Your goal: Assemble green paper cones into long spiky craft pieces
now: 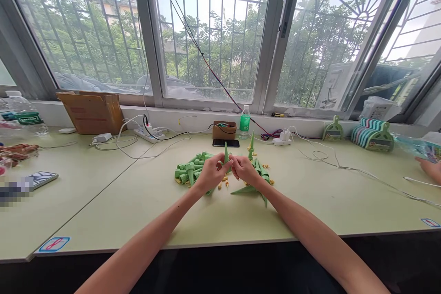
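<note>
My left hand [212,173] is closed around a pointed green plastic cone [226,148], held tip up above the table. Close against it, my right hand [245,170] has its fingertips pinched together at the cone's side; whatever is between them is hidden. Left of the hands lies a pile of hollow green cone-shaped pieces [190,170]. More slim green cones [244,189] lie beside and under my right hand, and one green cone [251,144] stands upright behind it. Small yellow pieces [226,184] are scattered between the two piles.
Behind the piles are a black phone [225,143], a small cardboard box [224,131] and a water bottle [245,122]. Cables [339,165] and a power strip [148,135] run along the back. Green dustpan-like items [374,135] stand right. Another person's hand [429,165] shows at the right edge.
</note>
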A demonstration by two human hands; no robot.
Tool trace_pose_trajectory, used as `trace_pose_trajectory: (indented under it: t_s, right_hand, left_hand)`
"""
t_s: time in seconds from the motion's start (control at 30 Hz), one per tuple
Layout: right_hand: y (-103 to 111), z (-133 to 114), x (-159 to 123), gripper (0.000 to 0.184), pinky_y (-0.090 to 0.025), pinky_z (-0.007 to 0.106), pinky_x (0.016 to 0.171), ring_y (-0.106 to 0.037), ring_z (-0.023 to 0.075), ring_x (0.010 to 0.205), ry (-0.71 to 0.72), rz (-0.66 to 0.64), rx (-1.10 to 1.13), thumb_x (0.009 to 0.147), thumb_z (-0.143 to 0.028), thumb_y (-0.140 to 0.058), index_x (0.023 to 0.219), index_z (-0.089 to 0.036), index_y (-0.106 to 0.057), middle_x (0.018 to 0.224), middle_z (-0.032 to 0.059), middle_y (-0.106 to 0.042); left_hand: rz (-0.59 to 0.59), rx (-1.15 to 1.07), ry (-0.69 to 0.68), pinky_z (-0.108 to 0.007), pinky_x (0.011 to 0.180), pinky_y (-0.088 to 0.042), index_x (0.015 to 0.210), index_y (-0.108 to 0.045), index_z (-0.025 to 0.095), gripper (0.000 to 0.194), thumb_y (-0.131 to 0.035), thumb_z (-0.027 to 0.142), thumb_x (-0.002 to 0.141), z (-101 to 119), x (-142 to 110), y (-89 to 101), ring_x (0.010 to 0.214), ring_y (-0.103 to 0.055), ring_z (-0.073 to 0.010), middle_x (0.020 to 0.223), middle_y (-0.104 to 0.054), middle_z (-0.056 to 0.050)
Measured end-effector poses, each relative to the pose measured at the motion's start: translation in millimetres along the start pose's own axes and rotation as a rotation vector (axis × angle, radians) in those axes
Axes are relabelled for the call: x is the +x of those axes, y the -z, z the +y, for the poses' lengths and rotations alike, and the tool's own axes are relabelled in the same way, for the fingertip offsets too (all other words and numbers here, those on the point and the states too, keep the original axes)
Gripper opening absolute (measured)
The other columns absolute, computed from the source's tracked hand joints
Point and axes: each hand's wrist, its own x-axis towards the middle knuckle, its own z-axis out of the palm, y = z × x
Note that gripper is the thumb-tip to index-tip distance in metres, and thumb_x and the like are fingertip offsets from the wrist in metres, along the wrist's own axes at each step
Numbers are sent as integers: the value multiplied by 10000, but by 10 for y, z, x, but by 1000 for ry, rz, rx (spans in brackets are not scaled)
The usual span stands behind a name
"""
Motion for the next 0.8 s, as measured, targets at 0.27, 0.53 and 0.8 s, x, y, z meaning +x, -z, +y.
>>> trace_pose_trajectory:
  t_s: [0.27,0.53,0.8]
  right_hand:
    - [4,0,3,582,-381,211,465,-400,85,347,31,3,-6,976,-526,-324,499,-199,-394,365,-35,-430]
    - [-1,20,4,560,-367,204,445,-401,82,345,17,0,-7,971,-534,-325,527,-200,-394,377,-42,-426]
    - [6,12,2,560,-367,202,448,-403,82,344,12,-11,-7,978,-513,-313,521,-200,-392,374,-40,-428]
  left_hand:
    - [-35,-78,62,-193,467,-411,822,-561,164,268,-559,431,843,-25,5,-2,548,-475,-88,748,-538,-1]
    - [-16,-35,29,-193,467,-388,795,-558,167,267,-565,431,835,-3,-3,-4,533,-443,-85,716,-525,8]
    - [7,38,-18,-181,458,-334,713,-462,177,264,-564,384,842,9,2,-3,524,-350,-72,649,-412,38]
